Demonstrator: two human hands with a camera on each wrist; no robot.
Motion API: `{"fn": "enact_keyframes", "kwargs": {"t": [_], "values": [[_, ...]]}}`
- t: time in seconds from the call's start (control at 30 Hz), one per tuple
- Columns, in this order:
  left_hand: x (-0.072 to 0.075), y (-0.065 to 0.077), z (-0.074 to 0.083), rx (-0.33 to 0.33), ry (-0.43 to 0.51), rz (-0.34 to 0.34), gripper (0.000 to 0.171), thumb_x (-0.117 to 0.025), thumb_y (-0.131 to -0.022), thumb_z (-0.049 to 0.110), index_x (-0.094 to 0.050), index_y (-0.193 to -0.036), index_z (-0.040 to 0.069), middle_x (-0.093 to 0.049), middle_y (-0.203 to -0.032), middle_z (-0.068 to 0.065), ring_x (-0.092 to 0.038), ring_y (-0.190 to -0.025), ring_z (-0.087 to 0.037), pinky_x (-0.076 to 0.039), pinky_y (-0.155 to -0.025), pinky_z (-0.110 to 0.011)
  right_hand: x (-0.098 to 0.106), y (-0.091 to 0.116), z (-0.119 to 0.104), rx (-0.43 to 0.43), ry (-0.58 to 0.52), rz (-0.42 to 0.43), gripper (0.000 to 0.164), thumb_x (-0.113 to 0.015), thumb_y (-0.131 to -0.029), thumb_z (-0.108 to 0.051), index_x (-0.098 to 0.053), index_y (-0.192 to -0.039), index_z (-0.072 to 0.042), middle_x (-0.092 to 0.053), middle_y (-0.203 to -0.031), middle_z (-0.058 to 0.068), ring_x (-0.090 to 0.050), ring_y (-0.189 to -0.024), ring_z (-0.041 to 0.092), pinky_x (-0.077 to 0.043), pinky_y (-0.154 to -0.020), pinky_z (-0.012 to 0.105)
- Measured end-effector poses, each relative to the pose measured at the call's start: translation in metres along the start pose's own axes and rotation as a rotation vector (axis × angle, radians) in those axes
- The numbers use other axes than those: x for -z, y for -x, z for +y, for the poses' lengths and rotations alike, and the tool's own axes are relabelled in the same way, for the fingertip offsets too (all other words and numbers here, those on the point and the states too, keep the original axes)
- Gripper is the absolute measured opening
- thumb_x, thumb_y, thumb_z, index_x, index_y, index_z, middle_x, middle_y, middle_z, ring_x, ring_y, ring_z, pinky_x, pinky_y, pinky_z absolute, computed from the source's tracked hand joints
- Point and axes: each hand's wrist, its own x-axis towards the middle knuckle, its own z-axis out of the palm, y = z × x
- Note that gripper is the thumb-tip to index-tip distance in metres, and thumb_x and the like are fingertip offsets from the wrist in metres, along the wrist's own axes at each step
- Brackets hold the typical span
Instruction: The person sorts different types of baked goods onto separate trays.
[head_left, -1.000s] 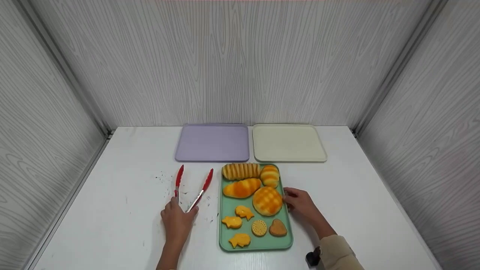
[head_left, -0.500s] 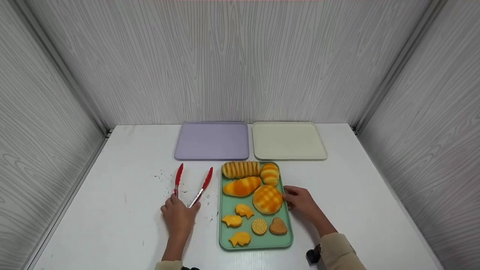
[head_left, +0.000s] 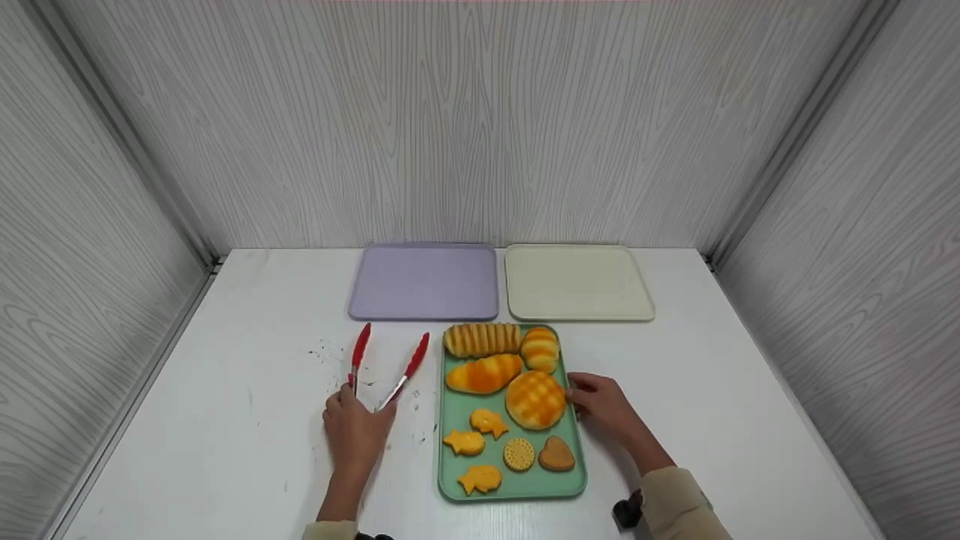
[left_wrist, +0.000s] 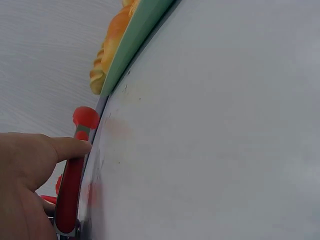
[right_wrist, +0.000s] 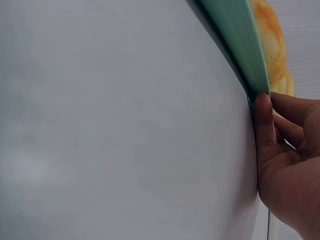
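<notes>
My left hand (head_left: 355, 431) grips a pair of tongs with red tips (head_left: 415, 356), its thumb on one arm and its fingers on the other. The tongs are spread wide and point toward the back. In the left wrist view the thumb lies along a red tong handle (left_wrist: 70, 195). With thumb and fingers my right hand (head_left: 604, 405) pinches the right rim of a green tray (head_left: 465, 487). The tray bears a striped long bread (head_left: 482, 340), a croissant (head_left: 484, 375), a small striped roll (head_left: 540, 350) and a round bun (head_left: 535, 400).
Nearer on the green tray lie fish-shaped cookies (head_left: 479, 478), a round cookie (head_left: 518, 454) and a heart-shaped cookie (head_left: 556, 454). Behind it, a purple tray (head_left: 424, 283) and a cream tray (head_left: 579, 283) lie side by side against the back wall (head_left: 465, 127).
My left hand and forearm have edged forward, and the tong tips have shifted slightly to the right. My right hand keeps its place on the green tray's rim.
</notes>
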Motion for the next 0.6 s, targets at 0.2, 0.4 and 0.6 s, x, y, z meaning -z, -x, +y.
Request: {"fn": "enact_keyframes", "kwargs": {"t": [0.2,0.4,0.6], "values": [[0.009,-0.005,-0.001,0.046,0.14,-0.132,0.091,-0.076,-0.088,0.027,-0.023,-0.156,-0.002,-0.03,-0.15,-0.028,-0.048,-0.124,-0.04,-0.045,-0.106,-0.057,0.001,0.003,-0.003,0.034,0.021,-0.026,0.045,-0.057,-0.101,-0.007,-0.049,-0.14,0.013,-0.066,-0.115,0.023,-0.064,-0.078,0.02,-0.056,-0.069,0.033],[0.019,-0.009,0.0,0.011,0.119,-0.256,0.089,-0.077,-0.088,0.033,-0.028,-0.157,0.007,-0.041,-0.148,-0.015,-0.05,-0.118,-0.029,-0.049,-0.097,-0.048,0.002,-0.008,0.016,0.038,0.026,-0.009,0.047,-0.058,-0.102,-0.012,-0.049,-0.142,0.01,-0.066,-0.119,0.022,-0.064,-0.076,0.015,-0.056,-0.067,0.029],[0.026,-0.019,0.002,-0.098,0.086,-0.326,0.084,-0.077,-0.088,0.034,-0.035,-0.156,0.01,-0.05,-0.135,-0.01,-0.051,-0.112,-0.025,-0.048,-0.091,-0.043,0.001,-0.01,0.021,0.023,0.029,-0.007,0.048,-0.058,-0.101,-0.009,-0.047,-0.143,0.013,-0.065,-0.118,0.023,-0.064,-0.076,0.018,-0.056,-0.067,0.032]]}}
